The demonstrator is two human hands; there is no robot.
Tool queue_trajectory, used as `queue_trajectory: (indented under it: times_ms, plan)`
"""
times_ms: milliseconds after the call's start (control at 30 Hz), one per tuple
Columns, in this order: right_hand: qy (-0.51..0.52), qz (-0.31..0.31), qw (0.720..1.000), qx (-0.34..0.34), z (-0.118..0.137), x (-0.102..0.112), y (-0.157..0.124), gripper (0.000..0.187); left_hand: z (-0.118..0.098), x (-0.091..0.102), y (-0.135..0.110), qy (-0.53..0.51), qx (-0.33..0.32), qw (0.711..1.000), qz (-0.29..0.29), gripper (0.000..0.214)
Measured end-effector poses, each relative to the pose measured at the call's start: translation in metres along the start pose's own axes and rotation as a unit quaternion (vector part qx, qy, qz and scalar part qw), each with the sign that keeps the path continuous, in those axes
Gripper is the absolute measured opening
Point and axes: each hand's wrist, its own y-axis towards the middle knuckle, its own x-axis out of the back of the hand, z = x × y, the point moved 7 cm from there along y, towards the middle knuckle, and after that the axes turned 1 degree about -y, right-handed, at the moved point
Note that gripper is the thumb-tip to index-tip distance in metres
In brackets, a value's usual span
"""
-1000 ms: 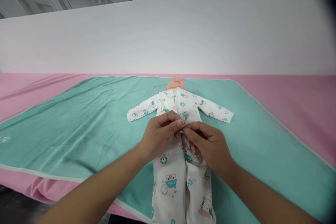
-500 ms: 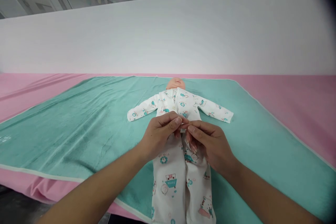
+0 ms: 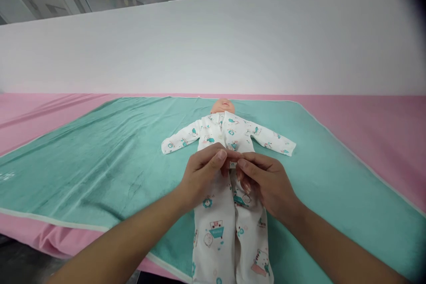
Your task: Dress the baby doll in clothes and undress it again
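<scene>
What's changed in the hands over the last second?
The thumbs of the left hand and right hand have moved apart: the left one leftward, the right slightly rightward. Whether anything was gripped or released is hidden. Both hands remain over the printed garment's middle; doll's head and teal blanket look unmoved.

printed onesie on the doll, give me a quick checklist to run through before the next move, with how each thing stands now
1. Left hand and right hand together over the middle of the onesie: ok.
2. Cloth held securely between the fingertips: cannot tell, the fingers hide it.
3. Sleeves spread out to either side, away from the hands: ok.
4. Doll's head uncovered above the collar: ok.
5. Teal blanket smooth all over: not ok, it is creased to the left of the onesie.
6. Leg ends of the onesie straight: cannot tell, the picture's bottom edge cuts them off.
</scene>
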Motion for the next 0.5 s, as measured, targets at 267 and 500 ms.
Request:
queue_trajectory:
  times_ms: [267, 500]
  plan:
    - [0.025, -0.009, 1.0, -0.018, -0.001, 0.002, 0.0, 0.017, -0.021, 0.001, -0.009, 0.201, -0.15, 0.966, -0.053, 0.03]
    - [0.009, -0.004, 1.0, -0.02, 0.0, 0.0, 0.002, 0.021, -0.025, -0.001, -0.009, 0.241, -0.195, 0.949, -0.05, 0.03]
